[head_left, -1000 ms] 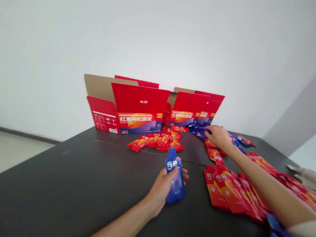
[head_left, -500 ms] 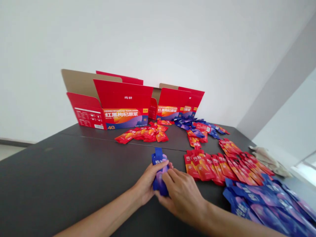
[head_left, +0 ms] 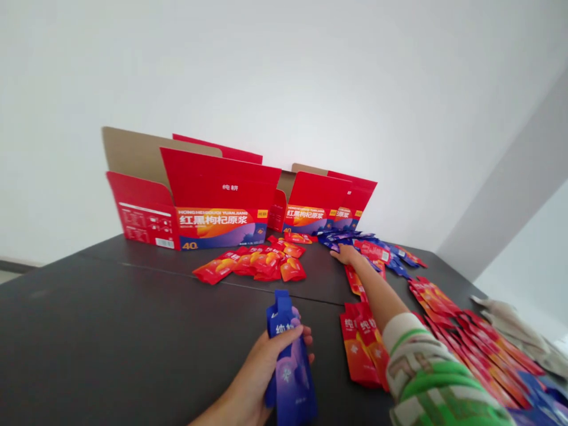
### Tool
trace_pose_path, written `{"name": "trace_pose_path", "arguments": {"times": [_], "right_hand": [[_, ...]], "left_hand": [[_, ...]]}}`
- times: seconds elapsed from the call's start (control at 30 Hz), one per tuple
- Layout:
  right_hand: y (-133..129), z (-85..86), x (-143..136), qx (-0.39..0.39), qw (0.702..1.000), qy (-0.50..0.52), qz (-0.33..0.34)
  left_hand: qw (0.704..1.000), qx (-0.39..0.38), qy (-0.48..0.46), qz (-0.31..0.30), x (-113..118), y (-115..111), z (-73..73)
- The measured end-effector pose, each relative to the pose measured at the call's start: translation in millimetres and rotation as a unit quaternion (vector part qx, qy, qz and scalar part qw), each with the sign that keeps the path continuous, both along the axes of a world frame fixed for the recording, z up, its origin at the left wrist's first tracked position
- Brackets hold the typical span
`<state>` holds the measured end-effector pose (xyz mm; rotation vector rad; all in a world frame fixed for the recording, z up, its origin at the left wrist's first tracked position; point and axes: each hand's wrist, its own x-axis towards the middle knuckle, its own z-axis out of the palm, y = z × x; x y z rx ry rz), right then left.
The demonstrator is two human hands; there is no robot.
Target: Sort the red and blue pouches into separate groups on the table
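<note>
Left grip (head_left: 265, 360) holds at least two blue pouches (head_left: 293, 378). Right of it, red rows (head_left: 360, 352) seem already arranged. Farther, right grip (head_left: 348, 254) at loose pile (head_left: 341, 235), seemingly unarranged; whether holding, not clear.

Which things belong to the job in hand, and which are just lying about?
Apparently in the job:
Blue pouches, in the left hand
Mixed pouch pile, at the right hand

Apparently lying about:
Pale cloth
Open red cartons and the red pouches before them, not in hand, possibly related
</note>
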<state>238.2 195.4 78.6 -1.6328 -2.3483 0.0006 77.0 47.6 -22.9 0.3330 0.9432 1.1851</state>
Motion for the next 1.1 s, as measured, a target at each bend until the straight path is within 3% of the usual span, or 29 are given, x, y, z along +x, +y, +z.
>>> {"name": "trace_pose_path", "arguments": {"times": [0.2, 0.33, 0.4, 0.47, 0.53, 0.6, 0.73, 0.83, 0.93, 1.0, 1.1], "right_hand": [[17.7, -8.8, -7.6, 0.013, 0.998, -0.049, -0.043], [-0.1, -3.4, -3.1, 0.01, 0.995, -0.073, -0.069], [-29.0, -5.2, -1.1, 0.008, 0.994, -0.089, -0.069], [-71.7, -13.4, -4.3, 0.022, 0.993, -0.108, -0.027], [-120.1, -27.5, -13.4, 0.048, 0.991, -0.119, 0.041], [-163.3, -43.6, -24.7, 0.056, 0.991, -0.106, 0.067], [-213.9, -61.5, -31.3, -0.014, 0.995, -0.063, 0.072], [-233.2, -53.5, -11.2, -0.089, 0.992, -0.013, 0.092], [-252.2, -36.8, 26.7, -0.117, 0.982, 0.089, 0.117], [-266.6, -30.6, 56.0, -0.079, 0.978, 0.17, 0.091], [-291.2, -38.0, 95.0, 0.027, 0.971, 0.235, -0.025]], "left_hand": [[0.999, -0.015, -0.017, -0.024, -0.6, 4.8, -0.5], [0.999, 0.001, -0.045, 0.012, -0.8, 5.0, 7.6], [0.999, 0.007, -0.045, 0.019, -0.3, 4.7, 13.2], [0.998, 0.028, -0.051, 0.014, 1.7, 2.6, 17.8], [0.997, 0.051, -0.062, -0.009, 6.0, -2.4, 19.8], [0.996, 0.064, -0.058, -0.028, 12.6, -10.4, 19.0], [0.999, 0.046, -0.021, -0.013, 28.3, -30.7, 14.3], [0.999, 0.023, -0.033, -0.032, 36.8, -44.2, 16.9], [0.996, 0.029, -0.026, -0.074, 46.0, -52.4, 26.2], [0.993, 0.049, 0.002, -0.11, 58.7, -54.1, 31.7], [0.981, 0.095, 0.07, -0.152, 92.8, -56.6, 30.2]]}}
